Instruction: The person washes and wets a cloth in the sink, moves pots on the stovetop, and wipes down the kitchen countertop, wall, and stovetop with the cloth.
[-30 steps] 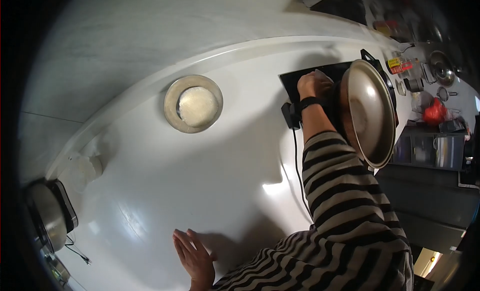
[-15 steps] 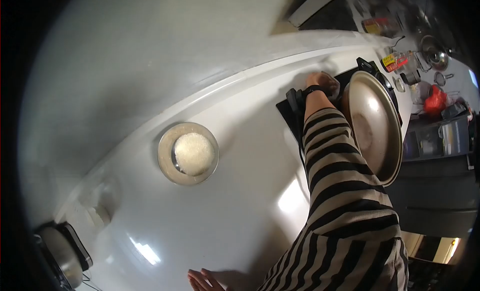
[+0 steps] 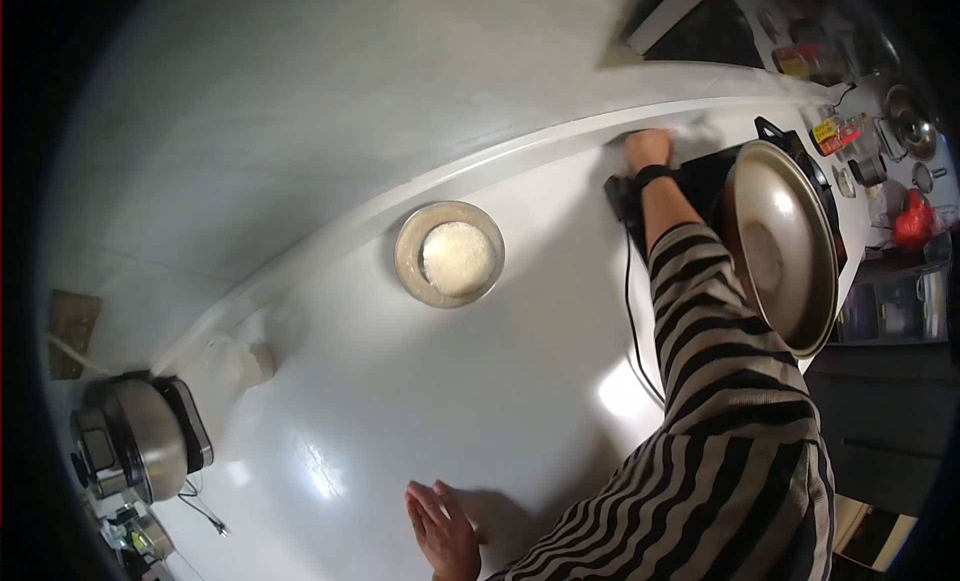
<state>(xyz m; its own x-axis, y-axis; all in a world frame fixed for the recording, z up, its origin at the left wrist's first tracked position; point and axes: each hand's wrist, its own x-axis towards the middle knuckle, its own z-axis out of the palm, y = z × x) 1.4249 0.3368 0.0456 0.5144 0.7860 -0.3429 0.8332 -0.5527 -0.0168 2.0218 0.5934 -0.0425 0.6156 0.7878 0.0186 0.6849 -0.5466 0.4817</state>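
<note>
My right hand [image 3: 650,151] reaches to the back of the white counter, beside the black cooktop [image 3: 700,176]. Its fingers are curled in, and what they hold, if anything, is hidden. A dark band circles that wrist. My left hand [image 3: 447,536] is over the counter's near side, fingers stretched out, with nothing in it. Between the hands and the wall stands a round metal bowl [image 3: 408,256] with white grains like rice [image 3: 460,259] in it. A large, wide pan [image 3: 785,246] sits on the cooktop, right of my right forearm.
A black cord [image 3: 630,311] runs from the cooktop along the counter [image 3: 500,381]. At left are a metal pot-like appliance [image 3: 150,436], its loose plug [image 3: 220,528] and a pale translucent container [image 3: 250,364]. Jars [image 3: 840,133], a metal lid [image 3: 910,121] and a red bag [image 3: 913,221] are at far right.
The view has shifted, so the bowl and pan appear farther right. My right hand is closer to the wall ledge, away from the pan. More of my left hand shows.
</note>
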